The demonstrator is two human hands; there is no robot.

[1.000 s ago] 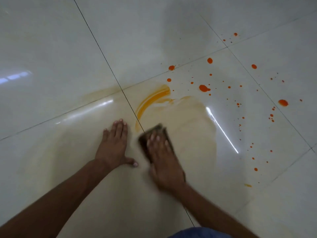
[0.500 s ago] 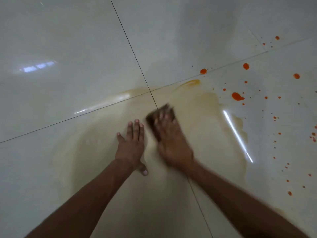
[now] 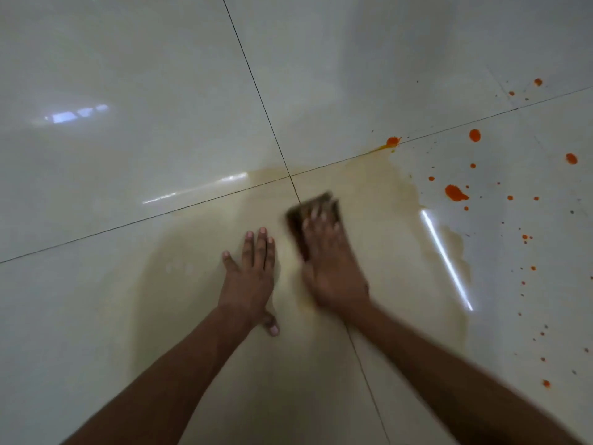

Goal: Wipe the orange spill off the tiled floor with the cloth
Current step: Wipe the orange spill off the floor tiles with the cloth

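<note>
My right hand (image 3: 330, 264) lies flat on a dark brown cloth (image 3: 296, 220) and presses it to the glossy white tiled floor (image 3: 128, 155), just below the crossing of two grout lines; both are motion-blurred. Only the cloth's far and left edges show past my fingers. My left hand (image 3: 250, 277) rests flat on the floor beside it, fingers straight, thumb out. A pale yellowish smear (image 3: 378, 194) spreads around both hands. Bright orange blobs and drops (image 3: 455, 192) dot the tiles to the right, with one blob (image 3: 392, 141) on the grout line.
Dark grout lines (image 3: 256, 91) cross the floor. A bright light streak (image 3: 446, 261) reflects on the wet tile right of the cloth. Small orange specks (image 3: 545, 383) run down the right edge.
The thick orange arc near the grout crossing has been wiped into a pale smear. My right hand and cloth slid right of the crossing. The view shifted left, pushing the orange drops rightward.
</note>
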